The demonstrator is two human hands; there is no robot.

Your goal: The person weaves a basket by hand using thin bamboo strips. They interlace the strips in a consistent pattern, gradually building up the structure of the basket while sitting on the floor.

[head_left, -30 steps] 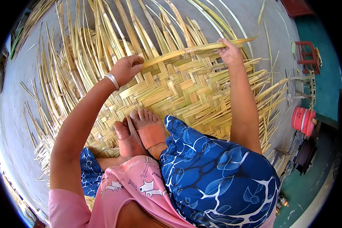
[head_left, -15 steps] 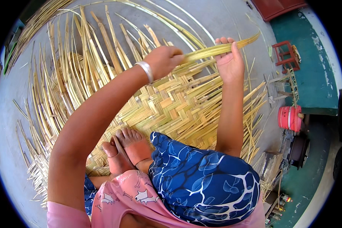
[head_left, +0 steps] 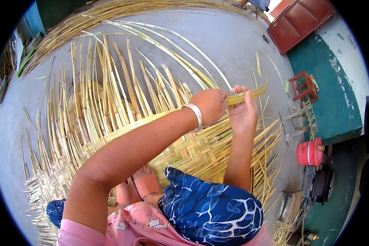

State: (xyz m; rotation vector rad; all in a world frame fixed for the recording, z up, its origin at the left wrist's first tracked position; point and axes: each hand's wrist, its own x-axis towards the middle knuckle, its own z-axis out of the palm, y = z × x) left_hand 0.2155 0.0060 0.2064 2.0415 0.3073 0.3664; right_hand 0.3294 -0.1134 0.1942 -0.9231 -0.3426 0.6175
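My left hand [head_left: 209, 107], with a pale bangle at the wrist, is closed round a long flat yellow-green split-cane strip [head_left: 235, 99]. Just right of it, my right hand [head_left: 244, 117] has its palm turned up, the thumb in front of the strip and the fingers behind. The strip's thin end [head_left: 260, 92] sticks out past the right hand and is blurred. Below both hands lies a woven cane mat [head_left: 184, 151] with a zigzag pattern, partly hidden by my left arm. Loose upright cane ends [head_left: 106, 90] fan out from its far edge. My feet [head_left: 145, 182] rest on the mat.
Several long pale strips [head_left: 180, 59] curve over the grey floor beyond the mat. A bundle of long canes [head_left: 98, 18] lies at the far left. Along the right stand a small red stool [head_left: 303, 87], a pink-red round container [head_left: 309, 153] and a dark red panelled piece [head_left: 301, 24].
The view has tilted up. My left hand has moved right along the strip, close to my right hand. Less of the strip shows between and beyond the hands.
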